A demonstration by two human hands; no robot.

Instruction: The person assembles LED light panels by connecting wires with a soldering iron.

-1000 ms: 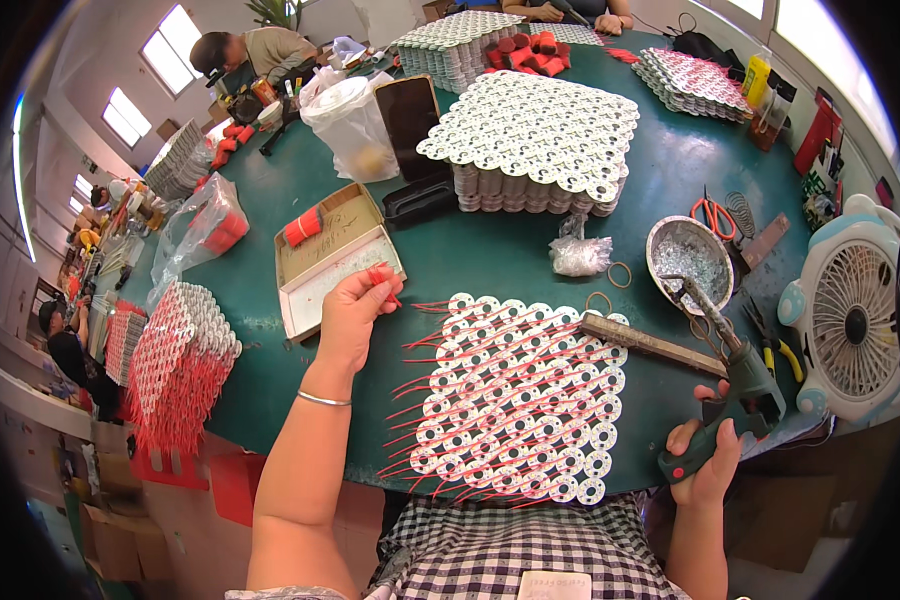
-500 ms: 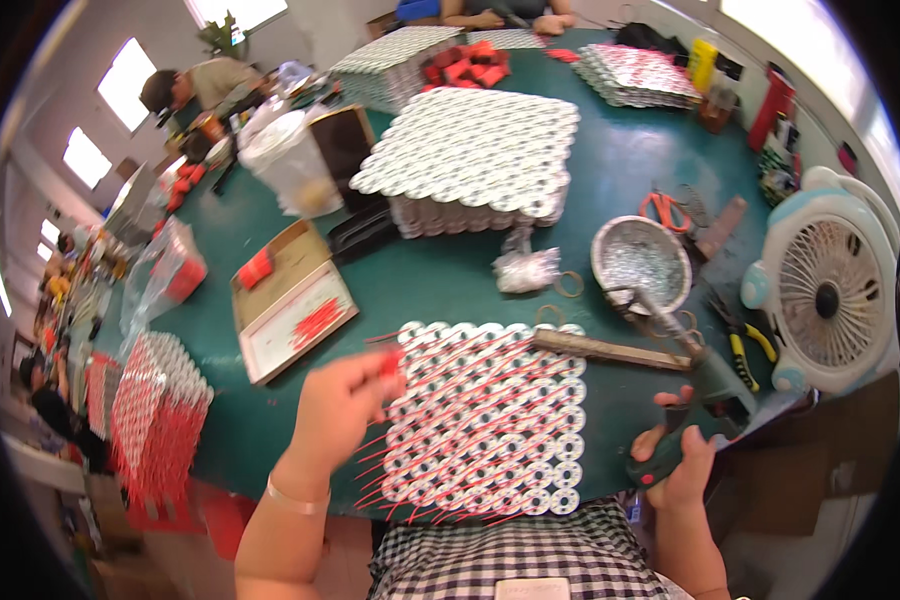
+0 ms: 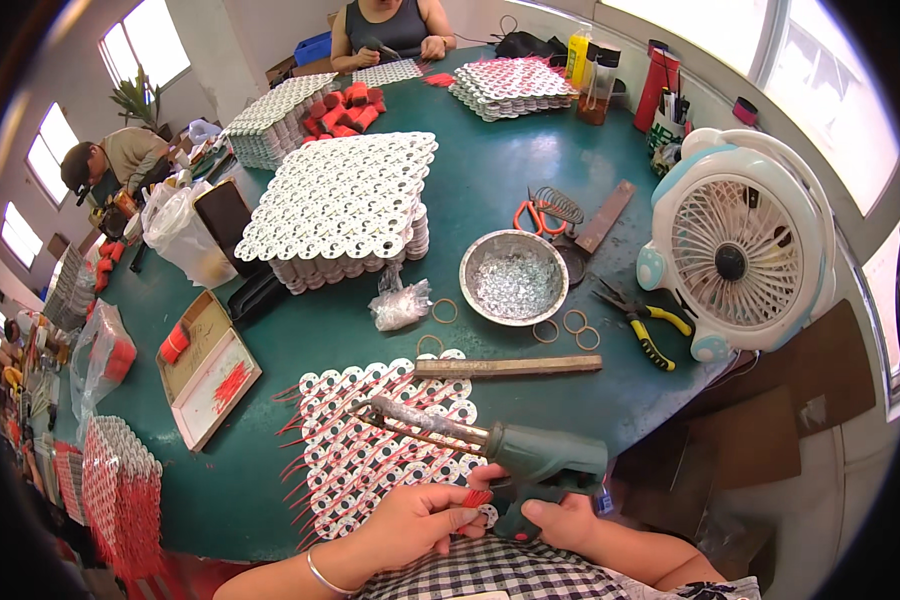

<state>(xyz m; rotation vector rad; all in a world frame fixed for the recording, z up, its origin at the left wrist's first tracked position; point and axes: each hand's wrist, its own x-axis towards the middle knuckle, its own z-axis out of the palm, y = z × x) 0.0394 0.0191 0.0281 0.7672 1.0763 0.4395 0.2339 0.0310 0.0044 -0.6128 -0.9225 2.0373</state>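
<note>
My right hand (image 3: 562,520) is wrapped round the grip of a dark green soldering gun (image 3: 545,452). Its metal barrel points left, above a sheet of round white circuit boards (image 3: 335,478) with thin red wires laid across in slanting rows. The wire ends stick out past the sheet's left edge. Beside the gun, near my body, my left hand (image 3: 420,522) pinches a small bunch of short red wires (image 3: 477,497) between thumb and fingers. The gun hides part of the sheet's right side, and my left hand covers its lower corner.
A wooden strip (image 3: 510,367) lies over the sheet's far edge. Beyond are a metal bowl (image 3: 515,312) of silvery bits, yellow-handled pliers (image 3: 650,330) and a fan (image 3: 735,265). A cardboard box (image 3: 195,395) and stacked boards (image 3: 335,200) stand left. Co-workers sit farther off.
My left hand has come from the sheet's left edge to beside the gun, bringing the red wires. The gun has swung left over the sheet. The view has turned right.
</note>
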